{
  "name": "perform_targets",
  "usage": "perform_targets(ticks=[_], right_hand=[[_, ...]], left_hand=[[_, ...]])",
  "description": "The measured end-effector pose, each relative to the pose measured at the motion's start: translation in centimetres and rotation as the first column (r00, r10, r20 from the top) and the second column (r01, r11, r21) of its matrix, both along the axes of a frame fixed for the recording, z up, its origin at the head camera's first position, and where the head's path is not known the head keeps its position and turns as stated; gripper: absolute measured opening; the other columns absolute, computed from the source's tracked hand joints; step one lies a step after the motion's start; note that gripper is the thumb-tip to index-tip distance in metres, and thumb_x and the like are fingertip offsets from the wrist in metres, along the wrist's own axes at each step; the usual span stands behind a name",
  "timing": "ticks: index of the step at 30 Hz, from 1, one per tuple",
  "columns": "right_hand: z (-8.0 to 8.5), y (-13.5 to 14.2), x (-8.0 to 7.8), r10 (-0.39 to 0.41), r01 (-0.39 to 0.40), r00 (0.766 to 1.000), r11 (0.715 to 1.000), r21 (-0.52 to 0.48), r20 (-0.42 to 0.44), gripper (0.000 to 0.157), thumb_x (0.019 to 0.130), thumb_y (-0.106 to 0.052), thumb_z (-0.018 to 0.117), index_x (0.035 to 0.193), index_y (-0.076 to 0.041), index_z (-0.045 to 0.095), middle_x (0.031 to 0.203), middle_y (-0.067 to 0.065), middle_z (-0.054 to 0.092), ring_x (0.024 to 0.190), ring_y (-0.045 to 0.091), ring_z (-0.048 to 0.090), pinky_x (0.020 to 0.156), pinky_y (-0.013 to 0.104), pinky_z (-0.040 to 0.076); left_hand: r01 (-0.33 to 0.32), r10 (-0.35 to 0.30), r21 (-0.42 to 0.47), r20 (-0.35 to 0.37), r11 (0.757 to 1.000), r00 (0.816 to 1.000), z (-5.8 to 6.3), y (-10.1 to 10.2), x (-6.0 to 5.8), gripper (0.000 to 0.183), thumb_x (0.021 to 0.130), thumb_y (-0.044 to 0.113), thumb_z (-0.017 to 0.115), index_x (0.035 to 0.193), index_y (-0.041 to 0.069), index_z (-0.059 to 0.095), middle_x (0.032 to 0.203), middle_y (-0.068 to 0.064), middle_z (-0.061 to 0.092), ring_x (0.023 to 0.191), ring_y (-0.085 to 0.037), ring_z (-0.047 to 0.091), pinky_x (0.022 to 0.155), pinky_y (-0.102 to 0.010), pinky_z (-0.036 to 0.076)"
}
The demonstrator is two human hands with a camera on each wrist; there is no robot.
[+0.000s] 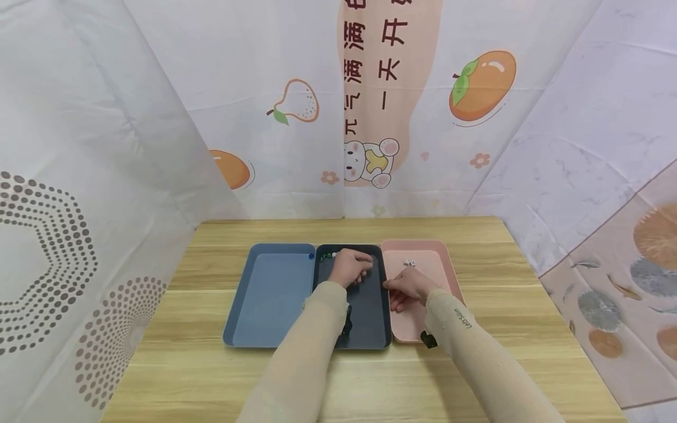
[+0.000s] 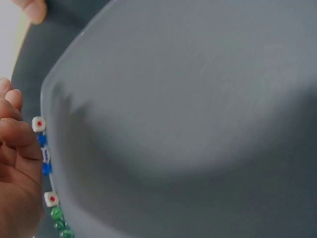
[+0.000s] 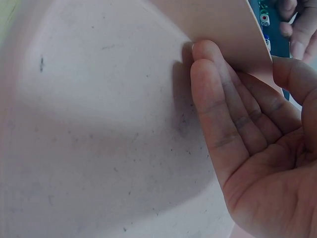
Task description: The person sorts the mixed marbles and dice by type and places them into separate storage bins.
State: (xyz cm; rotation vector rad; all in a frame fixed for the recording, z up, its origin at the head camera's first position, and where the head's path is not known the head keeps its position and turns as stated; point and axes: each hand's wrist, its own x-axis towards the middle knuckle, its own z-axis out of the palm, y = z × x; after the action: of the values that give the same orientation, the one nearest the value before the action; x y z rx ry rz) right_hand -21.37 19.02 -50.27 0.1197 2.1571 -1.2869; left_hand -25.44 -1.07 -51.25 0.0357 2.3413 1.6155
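Note:
My left hand (image 1: 351, 267) is over the far part of the dark tray (image 1: 365, 329), its fingers loosely bent. In the left wrist view, they lie beside a row of white dice (image 2: 51, 199), blue beads (image 2: 46, 169) and green beads (image 2: 56, 213) along the tray's edge; I see nothing held. My right hand (image 1: 409, 286) is in the pink tray (image 1: 449, 264) at its left side. In the right wrist view its fingers lie inside, fairly straight, and the thumb is at the rim; whether they touch the wall is unclear. Two small white dice (image 1: 409, 263) lie beyond this hand.
The blue tray (image 1: 270, 305) stands left of the dark one, with a small blue bead (image 1: 311, 256) in its far right corner. All three trays sit side by side on a wooden table (image 1: 201, 364). Printed cloth (image 1: 296, 158) hangs behind and at both sides.

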Motion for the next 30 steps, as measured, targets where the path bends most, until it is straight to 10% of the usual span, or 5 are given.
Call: perform_targets(ticks=[16,30], right_hand=[[0.2,-0.2,0.2,0.0,0.0,1.0,1.0,-0.004,-0.003,0.036,0.1,-0.021,0.065,0.078,0.006,0.074,0.072,0.02,0.073,0.057,0.02,0.071,0.06,0.036,0.063],[0.0,-0.2,0.1,-0.009,0.009,1.0,1.0,0.004,-0.007,0.036,0.1,-0.021,0.064,0.078,0.006,0.073,0.074,0.021,0.073,0.058,0.021,0.071,0.06,0.036,0.063]], left_hand=[[-0.045,0.05,0.096,-0.044,0.994,0.998,2.4,-5.1,-0.8,0.024,0.097,0.017,0.073,0.12,0.011,0.078,0.099,-0.033,0.069,0.052,-0.014,0.053,0.05,-0.028,0.047],[-0.168,0.175,0.098,-0.068,0.981,0.982,3.6,-9.4,-0.5,0.021,0.098,0.017,0.071,0.119,0.018,0.078,0.088,-0.026,0.069,0.052,-0.013,0.05,0.058,-0.043,0.049]])
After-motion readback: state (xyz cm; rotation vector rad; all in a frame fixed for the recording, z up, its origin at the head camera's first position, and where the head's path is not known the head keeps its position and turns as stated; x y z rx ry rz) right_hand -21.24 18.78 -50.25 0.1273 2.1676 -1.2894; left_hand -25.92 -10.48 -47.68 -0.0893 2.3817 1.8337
